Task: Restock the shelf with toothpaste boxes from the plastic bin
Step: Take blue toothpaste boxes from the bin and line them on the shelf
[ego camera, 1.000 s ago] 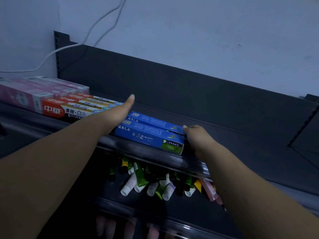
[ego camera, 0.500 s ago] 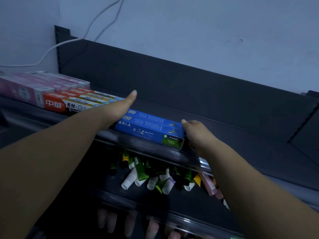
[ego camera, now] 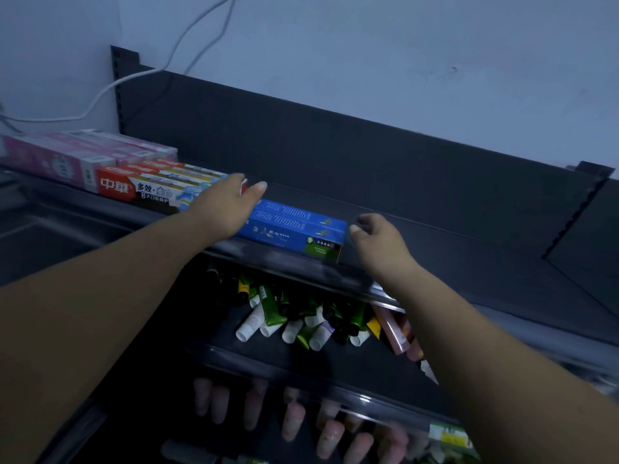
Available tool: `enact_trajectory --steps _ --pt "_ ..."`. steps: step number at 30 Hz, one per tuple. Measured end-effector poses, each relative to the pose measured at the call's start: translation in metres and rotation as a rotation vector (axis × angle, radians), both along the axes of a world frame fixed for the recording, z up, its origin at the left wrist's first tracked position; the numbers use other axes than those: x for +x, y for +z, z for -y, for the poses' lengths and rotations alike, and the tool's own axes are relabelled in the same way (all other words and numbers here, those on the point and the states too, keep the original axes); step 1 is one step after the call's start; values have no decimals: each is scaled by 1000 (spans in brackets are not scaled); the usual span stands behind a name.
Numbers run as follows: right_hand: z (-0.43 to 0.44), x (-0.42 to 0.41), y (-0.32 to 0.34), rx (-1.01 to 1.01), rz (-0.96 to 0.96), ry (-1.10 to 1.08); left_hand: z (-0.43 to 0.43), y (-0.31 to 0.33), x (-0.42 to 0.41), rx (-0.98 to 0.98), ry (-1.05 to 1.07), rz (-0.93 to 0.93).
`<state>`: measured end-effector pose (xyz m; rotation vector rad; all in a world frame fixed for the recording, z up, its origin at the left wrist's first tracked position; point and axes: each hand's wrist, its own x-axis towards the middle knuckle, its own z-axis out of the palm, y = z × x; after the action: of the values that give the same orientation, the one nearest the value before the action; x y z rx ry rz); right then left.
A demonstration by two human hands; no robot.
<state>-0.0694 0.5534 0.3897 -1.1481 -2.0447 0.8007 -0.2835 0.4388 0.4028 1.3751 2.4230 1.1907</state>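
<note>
Two blue toothpaste boxes [ego camera: 294, 229] lie side by side at the front of the dark top shelf [ego camera: 435, 256]. My left hand [ego camera: 224, 209] rests flat over their left end, fingers straight and reaching toward the red toothpaste boxes [ego camera: 147, 187]. Just right of the blue boxes' green end hovers my right hand [ego camera: 378, 239], fingers loosely curled, holding nothing and a small gap away from the box. The plastic bin is out of view.
Pink toothpaste boxes [ego camera: 67, 159] sit left of the red ones. The shelf below holds a heap of small tubes [ego camera: 294, 319], and pink tubes [ego camera: 301, 416] fill the one under it. A white cable [ego camera: 140, 75] hangs on the wall. A dark back panel [ego camera: 335, 149] bounds the shelf.
The blue boxes have been pushed left toward the red ones. My left hand slid further over them, and my right hand came off the boxes' right end.
</note>
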Motion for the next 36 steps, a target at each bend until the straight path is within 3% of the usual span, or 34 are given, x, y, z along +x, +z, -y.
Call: enact_trajectory --steps 5,12,24,36 --pt "45 39 -6 319 218 75 38 -21 47 90 -85 -370" --pt "92 108 -50 497 416 177 104 -62 113 -58 -105 -473" --pt "183 207 -140 257 536 390 210 -141 219 -283 -85 -301" --pt "257 228 -237 -104 605 506 278 -229 253 -612 -56 -22"
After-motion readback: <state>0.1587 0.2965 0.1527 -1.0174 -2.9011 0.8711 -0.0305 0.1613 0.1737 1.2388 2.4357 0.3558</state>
